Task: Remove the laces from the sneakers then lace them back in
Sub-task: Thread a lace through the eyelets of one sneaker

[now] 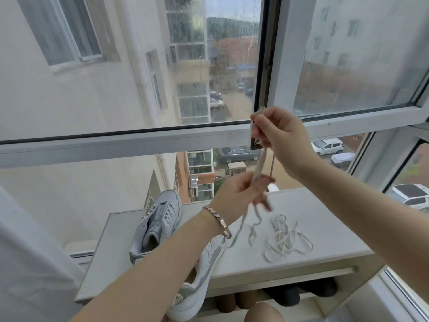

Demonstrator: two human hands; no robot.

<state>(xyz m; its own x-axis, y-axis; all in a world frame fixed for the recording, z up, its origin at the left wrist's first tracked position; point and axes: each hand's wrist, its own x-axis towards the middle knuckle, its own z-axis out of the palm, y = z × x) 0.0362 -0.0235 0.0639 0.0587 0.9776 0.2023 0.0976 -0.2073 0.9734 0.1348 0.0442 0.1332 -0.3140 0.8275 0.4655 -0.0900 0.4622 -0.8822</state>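
Pinching a lace (259, 163) near its upper end with the right hand (281, 133), thumb and fingers (256, 132) pressed together on the strand, raised in front of the window frame (276, 66). Gripping the same lace lower down with the left hand (239, 194), fingers curled and closed round it. Holding that stretch nearly upright and taut between the two hands, well above the bench (325, 228). Letting the rest hang from the left hand down to the bench top in loose bends, one strand reaching the edge of the nearer shoe; cannot tell whether threaded there.

Showing a second lace (285, 238), white like the first, in a loose tangle flat on the bench, just right of the hanging strands and apart from both hands. Showing a white sneaker (160, 219) upright at the left of the bench, toe toward the glass, its upper eyelets bare. Covering much of the other sneaker (199, 270) with the left forearm, tilted at the front edge of the bench and partly over it.

Reading no brand or lettering on either shoe: sides too small and blurred to tell.

Wearing a metal bracelet (219, 220) on the left wrist. Looking through rain-streaked panes at parked cars (327, 146) below, with dark shoes (287, 296) on the shelf under the bench.
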